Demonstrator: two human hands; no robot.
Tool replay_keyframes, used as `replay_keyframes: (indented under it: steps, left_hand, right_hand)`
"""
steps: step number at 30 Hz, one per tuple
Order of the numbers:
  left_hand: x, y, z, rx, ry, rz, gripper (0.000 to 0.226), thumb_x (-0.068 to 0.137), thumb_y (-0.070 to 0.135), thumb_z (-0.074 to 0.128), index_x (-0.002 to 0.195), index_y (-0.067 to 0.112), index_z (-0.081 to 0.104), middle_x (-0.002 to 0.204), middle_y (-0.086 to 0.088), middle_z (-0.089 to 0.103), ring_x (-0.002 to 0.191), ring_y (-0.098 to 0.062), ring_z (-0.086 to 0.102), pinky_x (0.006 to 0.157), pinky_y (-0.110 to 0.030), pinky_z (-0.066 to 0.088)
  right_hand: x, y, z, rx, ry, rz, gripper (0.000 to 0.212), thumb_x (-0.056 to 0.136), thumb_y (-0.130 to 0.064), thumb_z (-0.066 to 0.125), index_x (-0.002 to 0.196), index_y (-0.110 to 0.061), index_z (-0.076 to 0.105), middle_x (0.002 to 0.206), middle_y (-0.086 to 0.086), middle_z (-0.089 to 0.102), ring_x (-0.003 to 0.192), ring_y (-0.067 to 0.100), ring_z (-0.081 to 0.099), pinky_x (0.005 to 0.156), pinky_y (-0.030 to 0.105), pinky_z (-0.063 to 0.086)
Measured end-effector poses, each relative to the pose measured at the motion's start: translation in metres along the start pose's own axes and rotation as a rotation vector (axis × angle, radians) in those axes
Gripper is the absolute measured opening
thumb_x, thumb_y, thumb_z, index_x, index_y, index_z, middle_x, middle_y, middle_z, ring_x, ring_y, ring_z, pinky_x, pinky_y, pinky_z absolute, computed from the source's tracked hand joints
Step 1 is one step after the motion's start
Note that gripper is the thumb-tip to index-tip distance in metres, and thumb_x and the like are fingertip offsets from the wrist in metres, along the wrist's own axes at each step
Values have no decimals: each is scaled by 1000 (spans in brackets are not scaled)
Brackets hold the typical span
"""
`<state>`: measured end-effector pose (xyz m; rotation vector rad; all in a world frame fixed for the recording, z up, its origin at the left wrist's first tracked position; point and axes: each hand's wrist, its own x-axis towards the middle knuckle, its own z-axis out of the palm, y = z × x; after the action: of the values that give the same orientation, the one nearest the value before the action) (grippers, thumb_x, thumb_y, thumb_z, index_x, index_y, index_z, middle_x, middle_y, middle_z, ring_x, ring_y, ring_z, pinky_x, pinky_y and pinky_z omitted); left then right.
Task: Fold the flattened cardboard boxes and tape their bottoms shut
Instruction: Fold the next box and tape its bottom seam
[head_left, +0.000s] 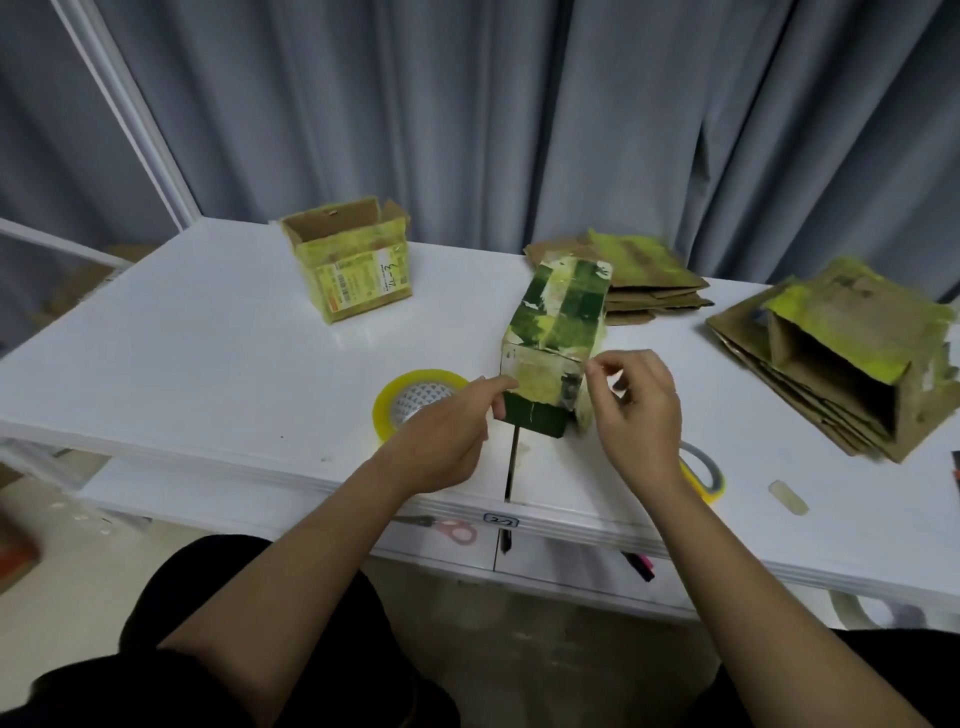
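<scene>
1. The white rectangular table (208, 332) runs from the grey curtain at the back to its near edge just in front of the person; bare surface lies wide on the left, between the near edge and the open-topped yellow-taped cardboard box (349, 265) standing far left.
2. The right side is crowded: two stacks of flattened brown cardboard boxes (810, 358) lie there, one at the back, one far right.
3. The green-and-yellow taped cardboard box (558, 332) stands mid-table, near the front edge, its surface patched with torn tape.
4. The left hand (441, 441) touches its near left corner with its fingers.
5. The right hand (636, 410) pinches something at the box's near right edge, thumb and forefinger together.
6. A yellow tape roll (415, 402) lies just left of the left hand.
</scene>
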<state>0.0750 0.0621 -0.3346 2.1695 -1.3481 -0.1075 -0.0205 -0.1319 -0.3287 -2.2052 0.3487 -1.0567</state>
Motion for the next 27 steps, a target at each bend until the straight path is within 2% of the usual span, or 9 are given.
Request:
replay_keyframes:
  steps: [3, 6, 10, 13, 15, 18, 20, 24, 27]
  left_hand:
    - [2, 2, 0, 33, -52, 15, 66, 81, -8, 40, 142, 15, 32, 110, 7, 45, 83, -12, 57, 72, -25, 47]
    - [6, 0, -5, 20, -57, -62, 67, 84, -7, 40, 143, 19, 26, 110, 11, 43, 83, -9, 59, 72, -26, 47]
    - [8, 1, -11, 66, -84, -35, 64, 86, -4, 40, 143, 20, 24, 111, 12, 43, 84, -8, 61, 68, -27, 47]
    - [8, 0, -13, 97, -96, 14, 62, 85, -4, 41, 141, 17, 26, 110, 12, 42, 82, -9, 63, 68, -34, 50]
    - [8, -2, -13, 50, -71, -12, 61, 85, 0, 40, 140, 20, 25, 109, 14, 42, 81, -7, 64, 68, -39, 52]
    - [6, -2, -12, -62, 18, -54, 59, 82, 10, 34, 134, 34, 20, 105, 19, 41, 85, -4, 65, 70, -43, 53]
    - [5, -1, -11, -127, 80, -67, 58, 82, 8, 33, 129, 41, 21, 105, 20, 42, 89, -3, 66, 72, -43, 53]
    - [13, 5, -18, -158, 273, -152, 54, 87, -5, 36, 123, 33, 26, 101, 15, 46, 83, 9, 62, 69, -31, 51]
    - [27, 11, -21, -267, 474, -212, 48, 87, -8, 35, 118, 28, 36, 101, 6, 50, 96, 4, 57, 82, -27, 49]
  right_hand:
    - [7, 2, 2, -22, -104, -31, 35, 91, -21, 53, 125, -13, 56, 128, 2, 52, 120, 20, 44, 101, 31, 37]
    - [11, 4, 0, -43, -329, -9, 55, 89, -16, 53, 143, -15, 39, 146, 3, 42, 135, 19, 32, 112, 34, 26]
    - [10, 7, 0, -56, -369, 10, 62, 88, -8, 58, 145, -15, 35, 148, 1, 39, 136, 19, 34, 110, 30, 28]
    - [11, 8, 2, -52, -354, 24, 62, 87, -7, 58, 144, -17, 35, 147, -1, 40, 135, 18, 37, 109, 32, 34]
    - [12, 8, 3, -53, -345, 38, 62, 86, -6, 58, 143, -17, 36, 146, -1, 41, 133, 18, 39, 105, 27, 33]
    - [12, 7, 5, -58, -335, 36, 60, 86, -6, 58, 141, -16, 38, 145, -1, 41, 130, 17, 40, 97, 21, 31]
    - [12, 8, 4, -72, -336, 30, 59, 86, -7, 58, 140, -16, 38, 145, -2, 41, 129, 18, 41, 95, 20, 31]
    - [14, 11, 3, -122, -323, -23, 56, 89, -9, 57, 141, -15, 39, 144, 0, 43, 129, 18, 41, 100, 23, 32]
    - [14, 13, 2, -112, -309, -40, 53, 90, -7, 56, 140, -15, 41, 142, -1, 45, 129, 16, 41, 101, 20, 30]
